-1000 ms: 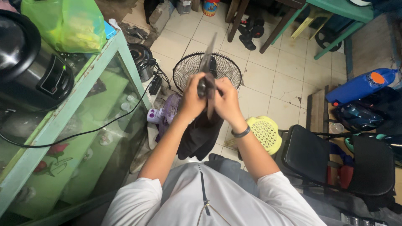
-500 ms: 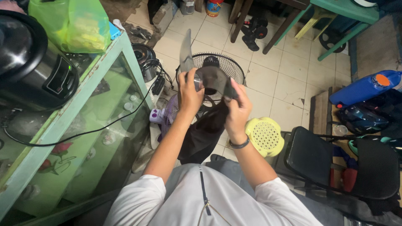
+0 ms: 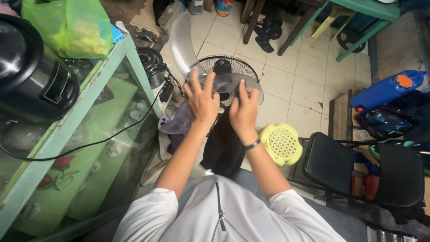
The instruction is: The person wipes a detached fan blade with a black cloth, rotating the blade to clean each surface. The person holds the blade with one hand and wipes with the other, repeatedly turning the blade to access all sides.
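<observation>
I hold a translucent grey fan blade set point(image 3: 182, 45) up in front of me with both hands. My left hand point(image 3: 201, 101) grips it near its hub, fingers spread over the plastic. My right hand point(image 3: 244, 110) presses a dark cloth point(image 3: 224, 143) against the blade from below; the cloth hangs down toward my lap. One blade sticks up and left, another curves right over the fan. Behind my hands a round black wire fan grille point(image 3: 229, 71) lies on the tiled floor.
A green-framed glass cabinet point(image 3: 80, 130) stands at left with a black cooker point(image 3: 31, 71) and a green plastic bag point(image 3: 71, 27) on top. A yellow plastic stool point(image 3: 282, 143) and a black folding chair point(image 3: 358, 170) stand at right. A blue jug point(image 3: 385, 92) lies further right.
The blade set has turned from edge-on to flat, its upper blade swinging up and left. My hands shifted along it, with my left fingers spreading open over the plastic.
</observation>
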